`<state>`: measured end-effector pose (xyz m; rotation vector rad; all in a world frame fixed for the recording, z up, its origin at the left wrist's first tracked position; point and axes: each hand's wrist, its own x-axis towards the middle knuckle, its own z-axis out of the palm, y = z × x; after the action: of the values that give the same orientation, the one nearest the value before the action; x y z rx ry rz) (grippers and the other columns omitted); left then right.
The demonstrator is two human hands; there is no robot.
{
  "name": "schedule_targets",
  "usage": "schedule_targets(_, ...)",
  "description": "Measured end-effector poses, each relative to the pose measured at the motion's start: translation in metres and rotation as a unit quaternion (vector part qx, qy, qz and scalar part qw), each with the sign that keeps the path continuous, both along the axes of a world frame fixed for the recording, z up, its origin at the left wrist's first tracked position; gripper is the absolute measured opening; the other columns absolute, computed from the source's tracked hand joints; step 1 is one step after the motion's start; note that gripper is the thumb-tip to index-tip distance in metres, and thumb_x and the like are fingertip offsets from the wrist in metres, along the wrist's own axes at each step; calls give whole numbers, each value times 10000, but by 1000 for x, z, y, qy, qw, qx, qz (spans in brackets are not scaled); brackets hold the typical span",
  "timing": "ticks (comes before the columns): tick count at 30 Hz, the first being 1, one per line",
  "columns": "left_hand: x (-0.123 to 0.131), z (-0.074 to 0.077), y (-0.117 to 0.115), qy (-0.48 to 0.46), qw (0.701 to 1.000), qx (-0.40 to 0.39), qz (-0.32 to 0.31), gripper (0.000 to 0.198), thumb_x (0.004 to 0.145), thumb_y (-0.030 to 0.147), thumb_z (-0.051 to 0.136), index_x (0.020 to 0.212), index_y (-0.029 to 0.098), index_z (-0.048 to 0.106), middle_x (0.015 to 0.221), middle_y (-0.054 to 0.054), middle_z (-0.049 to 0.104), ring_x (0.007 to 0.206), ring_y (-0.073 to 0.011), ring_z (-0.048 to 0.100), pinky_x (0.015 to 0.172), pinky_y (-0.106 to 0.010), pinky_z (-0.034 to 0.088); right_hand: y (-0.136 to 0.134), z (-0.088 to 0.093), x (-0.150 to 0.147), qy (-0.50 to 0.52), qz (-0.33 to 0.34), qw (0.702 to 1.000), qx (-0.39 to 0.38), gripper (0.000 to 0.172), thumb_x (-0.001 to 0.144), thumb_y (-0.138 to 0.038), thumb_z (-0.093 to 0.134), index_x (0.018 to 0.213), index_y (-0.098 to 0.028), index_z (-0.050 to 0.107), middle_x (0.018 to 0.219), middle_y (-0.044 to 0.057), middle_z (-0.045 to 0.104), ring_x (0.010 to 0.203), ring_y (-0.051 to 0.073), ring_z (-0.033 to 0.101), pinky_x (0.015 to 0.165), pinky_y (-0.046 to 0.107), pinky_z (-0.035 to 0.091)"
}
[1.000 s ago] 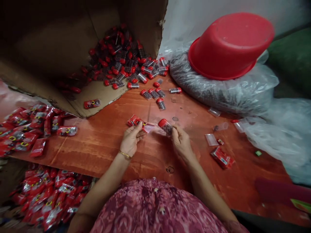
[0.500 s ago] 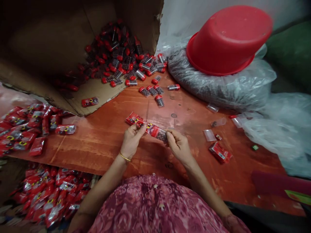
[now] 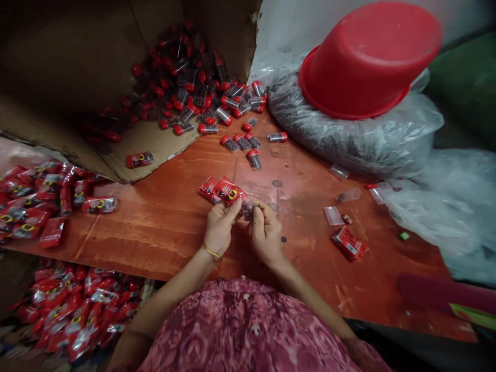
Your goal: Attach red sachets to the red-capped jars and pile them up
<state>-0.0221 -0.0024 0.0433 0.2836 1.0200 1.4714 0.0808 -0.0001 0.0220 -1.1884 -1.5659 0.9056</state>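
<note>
My left hand (image 3: 218,231), a thin bracelet at its wrist, pinches red printed packets (image 3: 228,190) between thumb and fingers; at least two overlap there. A small clear tube of dark balls (image 3: 247,209) is at the right end of the upper packet, partly hidden by my fingers. I cannot tell how far it sits inside the packet. My right hand (image 3: 266,232) is closed on the tube's right end. Both hands are close together, above the table's front part. Beyond them lie several red-capped tubes (image 3: 254,159) of dark balls.
A cardboard box (image 3: 163,147) lies open at left with a heap of tubes (image 3: 186,93). Filled red packets (image 3: 50,186) lie at far left, more (image 3: 77,310) below the table edge. A red tub (image 3: 364,62) rests on a plastic bag (image 3: 349,142); flat red packets (image 3: 349,243) are at right.
My right hand has moved left, close to my left hand, and less of the tube shows. The upper packet now lies more openly over the lower one. The view has shifted slightly.
</note>
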Motion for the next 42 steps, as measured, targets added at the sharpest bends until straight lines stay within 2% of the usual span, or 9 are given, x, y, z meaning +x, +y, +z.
schedule_targets(6, -4, -6, 3, 30, 1000, 1, -1, 280, 569, 319, 773, 759, 133, 686, 707, -22, 690, 668, -124, 617, 647, -227, 462, 5, 1, -11, 49, 44, 995, -70, 210, 876, -361, 417, 868, -195, 545, 729, 4, 583, 629, 117, 542, 563, 237, 447)
schedule_targets(11, -15, -4, 3, 12, 998, 3, -59, 267, 612, 313, 737, 821, 156, 684, 684, -17, 683, 514, -110, 558, 407, -204, 377, 8, -1, -16, 191, 110, 959, -179, 245, 834, -462, 481, 865, -222, 446, 543, -88, 461, 369, 64, 420, 399, 202, 374)
schedule_targets(18, -19, -3, 2, -36, 999, -13, -23, 235, 600, 268, 749, 787, 147, 675, 765, -33, 703, 716, -150, 639, 573, -213, 466, 15, -3, -24, 176, 141, 960, -169, 303, 744, -480, 605, 770, -202, 485, 588, -56, 519, 427, 70, 466, 414, 200, 403)
schedule_targets(24, -78, -6, -8, -51, 990, -66, 118, 69, 774, 237, 603, 755, 197, 655, 904, -21, 718, 931, -138, 640, 824, -238, 481, 72, -2, -21, -99, 106, 989, -2, 290, 826, -457, 504, 775, -179, 568, 683, 28, 600, 615, 139, 543, 609, 276, 451)
schedule_targets(27, -120, -9, -21, -38, 952, -57, 298, 274, 856, 405, 452, 724, 235, 622, 966, 2, 710, 1034, -116, 599, 863, -234, 472, 122, -14, -7, -291, 7, 951, 101, 323, 868, -351, 442, 1073, -135, 566, 1069, 153, 620, 944, 240, 556, 849, 404, 413)
schedule_targets(29, -130, -10, -28, -22, 940, -62, 334, 390, 823, 538, 416, 752, 216, 623, 1050, -44, 685, 1081, -144, 577, 877, -260, 470, 145, -26, -1, -366, 23, 923, 118, 356, 875, -282, 416, 1162, -105, 531, 1212, 189, 554, 1066, 267, 508, 910, 429, 375)
schedule_targets(34, -94, -13, -13, 215, 961, -84, 153, 341, 637, 448, 694, 871, 202, 665, 1013, -99, 684, 1064, -244, 583, 958, -382, 403, 130, -44, 0, -394, 48, 908, 136, 341, 904, -214, 322, 1145, -149, 554, 1227, 130, 575, 995, 255, 532, 844, 400, 400)
schedule_targets(38, -75, -23, 19, 520, 854, 5, 10, 328, 519, 331, 796, 830, 267, 714, 1222, -70, 600, 1292, -301, 358, 1103, -440, 134, 91, -44, 9, -404, 40, 902, 147, 293, 887, -217, 368, 1080, -159, 582, 1172, 113, 619, 941, 261, 543, 818, 402, 406)
schedule_targets(42, -84, -36, 35, 601, 797, -10, -59, 196, 562, 297, 772, 753, 308, 728, 1175, -56, 632, 1293, -342, 347, 1077, -531, 96, 70, -44, 22, -362, 50, 918, 154, 261, 858, -226, 433, 1055, -150, 586, 1153, 114, 629, 957, 252, 541, 841, 389, 419)
